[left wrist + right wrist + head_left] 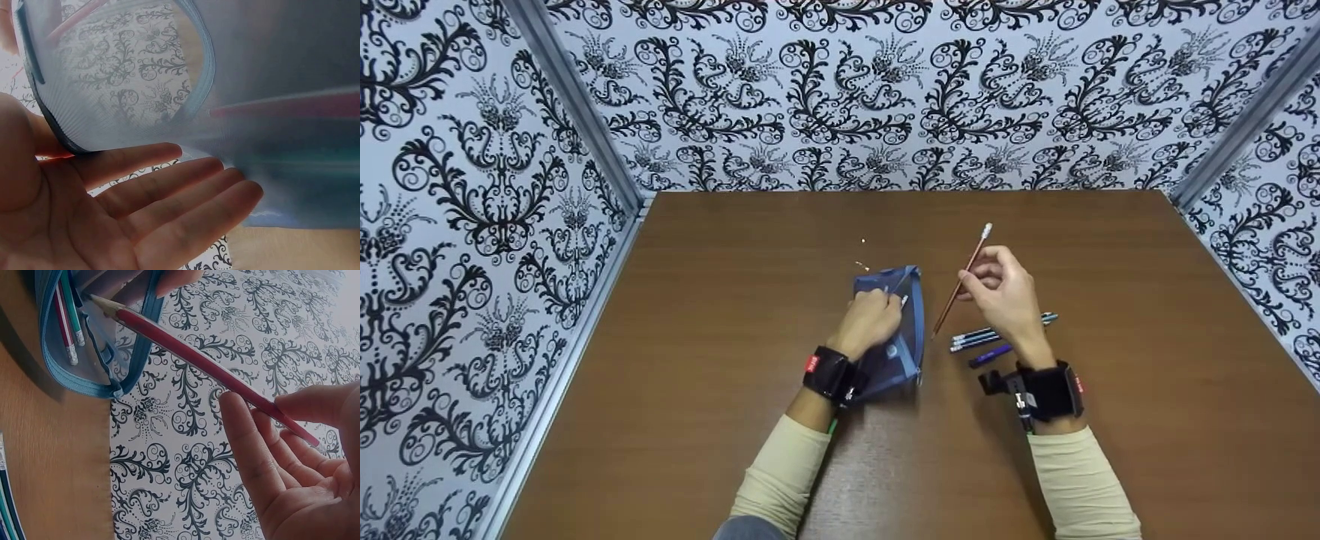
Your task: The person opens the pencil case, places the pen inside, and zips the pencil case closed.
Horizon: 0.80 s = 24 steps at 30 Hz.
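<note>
A blue see-through mesh pencil case (916,315) stands raised on the table, its zipped mouth open towards the right. My left hand (872,319) holds it at the rim; in the left wrist view its fingers (185,197) lie nearly straight along the mesh. Inside the case, a red pencil (63,320) and a green pencil (73,312) show their white eraser ends. Between thumb and fingertips, my right hand (1003,289) pinches another red pencil (197,368). Its sharpened tip points down and left at the case's mouth, with the white eraser end up.
Several dark and teal pencils (973,339) lie beneath the right wrist, right of the case. Beside them is a blue-purple pen (988,356). Tiny pale specks (862,265) dot the brown table (720,300) behind the case. Patterned walls (885,90) enclose the table.
</note>
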Available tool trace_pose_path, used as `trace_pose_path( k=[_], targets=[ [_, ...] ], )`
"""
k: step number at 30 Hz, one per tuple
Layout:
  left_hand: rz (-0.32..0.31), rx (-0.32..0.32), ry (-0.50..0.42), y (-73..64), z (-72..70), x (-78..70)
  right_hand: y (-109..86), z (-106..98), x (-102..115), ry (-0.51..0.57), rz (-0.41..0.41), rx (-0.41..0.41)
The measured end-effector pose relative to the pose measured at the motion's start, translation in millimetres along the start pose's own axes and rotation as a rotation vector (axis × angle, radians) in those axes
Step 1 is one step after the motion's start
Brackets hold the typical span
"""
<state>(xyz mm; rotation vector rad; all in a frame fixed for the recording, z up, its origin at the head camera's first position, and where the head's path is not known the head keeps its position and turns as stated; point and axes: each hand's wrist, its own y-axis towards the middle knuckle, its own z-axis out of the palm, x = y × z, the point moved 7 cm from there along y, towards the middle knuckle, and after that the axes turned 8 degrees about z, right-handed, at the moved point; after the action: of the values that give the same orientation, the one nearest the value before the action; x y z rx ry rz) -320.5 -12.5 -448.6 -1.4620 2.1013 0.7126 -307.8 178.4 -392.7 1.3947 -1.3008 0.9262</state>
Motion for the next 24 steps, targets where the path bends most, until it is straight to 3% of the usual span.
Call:
trace_pose_path(
  k=[24],
  targets=[
    [-0.030, 0.004, 0.000, 0.2, 0.6, 0.9, -0.1, 3.9, -4.5, 0.062, 0.040, -0.016]
  ],
)
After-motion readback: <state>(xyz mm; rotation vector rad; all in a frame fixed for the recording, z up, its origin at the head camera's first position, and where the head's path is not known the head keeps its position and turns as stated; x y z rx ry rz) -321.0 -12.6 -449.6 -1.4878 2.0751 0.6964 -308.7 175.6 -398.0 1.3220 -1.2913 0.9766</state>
